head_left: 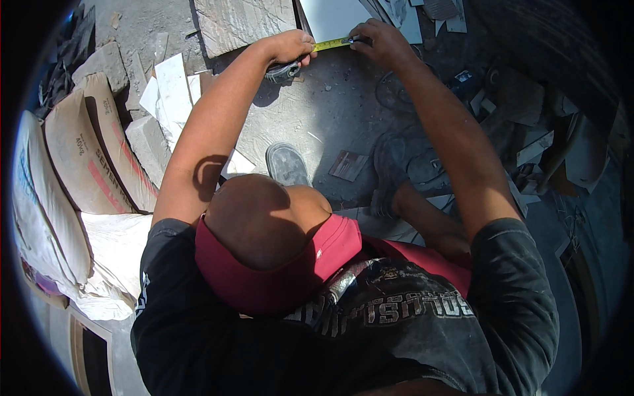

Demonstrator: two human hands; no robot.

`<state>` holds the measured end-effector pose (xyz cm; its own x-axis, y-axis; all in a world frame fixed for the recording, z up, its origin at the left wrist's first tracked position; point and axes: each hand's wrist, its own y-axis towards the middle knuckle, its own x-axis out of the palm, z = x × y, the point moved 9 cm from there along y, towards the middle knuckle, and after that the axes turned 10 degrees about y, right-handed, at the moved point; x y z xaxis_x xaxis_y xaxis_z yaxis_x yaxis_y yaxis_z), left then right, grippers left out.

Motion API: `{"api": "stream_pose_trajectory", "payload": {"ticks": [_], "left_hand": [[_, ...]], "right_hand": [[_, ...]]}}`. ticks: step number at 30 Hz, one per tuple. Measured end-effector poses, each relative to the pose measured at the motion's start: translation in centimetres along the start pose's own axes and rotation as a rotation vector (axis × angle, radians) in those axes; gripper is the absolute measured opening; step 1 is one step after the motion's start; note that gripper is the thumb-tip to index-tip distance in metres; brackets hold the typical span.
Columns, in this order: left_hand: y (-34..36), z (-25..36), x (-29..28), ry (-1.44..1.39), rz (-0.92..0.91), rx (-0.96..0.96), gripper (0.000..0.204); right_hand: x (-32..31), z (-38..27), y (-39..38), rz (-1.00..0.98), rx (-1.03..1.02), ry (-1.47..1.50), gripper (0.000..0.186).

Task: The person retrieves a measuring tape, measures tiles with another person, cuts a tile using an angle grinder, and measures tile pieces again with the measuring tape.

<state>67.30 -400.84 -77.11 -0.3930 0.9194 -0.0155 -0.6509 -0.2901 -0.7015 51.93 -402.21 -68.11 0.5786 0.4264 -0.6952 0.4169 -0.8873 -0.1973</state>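
Dusty concrete floor (279, 122), partly sunlit and partly shaded, carries scattered tile offcuts; filled sacks (84, 155) stand at the left side of the head view. At the upper middle of that view, both hands are at a tape measure (282, 71). Its dark case sits at the left hand (289, 47), on the side nearer the body, with the fingers curled at it. Yellow blade (332, 44) is drawn out, bridging the short gap between the hands. Right hand (383, 45) has its thumb and fingers closed on the far end of the blade. The blade runs along the near edge of a white panel (332, 18); whether it touches the panel cannot be determined. A stone-patterned slab (243, 25) lies just left of the panel, beyond the left wrist.
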Motion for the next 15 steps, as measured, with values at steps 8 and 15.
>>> {"api": "stream_pose_trajectory", "payload": {"ticks": [8,15], "left_hand": [[0.31,-0.24,0.06,0.001,-0.013,0.007,0.026],[0.12,0.05,0.09,-0.001,-0.01,0.011,0.025]], "right_hand": [[0.19,0.37,0.06,-0.017,0.014,-0.001,0.019],[0.15,0.11,-0.03,-0.017,-0.002,-0.021,0.019]]}}
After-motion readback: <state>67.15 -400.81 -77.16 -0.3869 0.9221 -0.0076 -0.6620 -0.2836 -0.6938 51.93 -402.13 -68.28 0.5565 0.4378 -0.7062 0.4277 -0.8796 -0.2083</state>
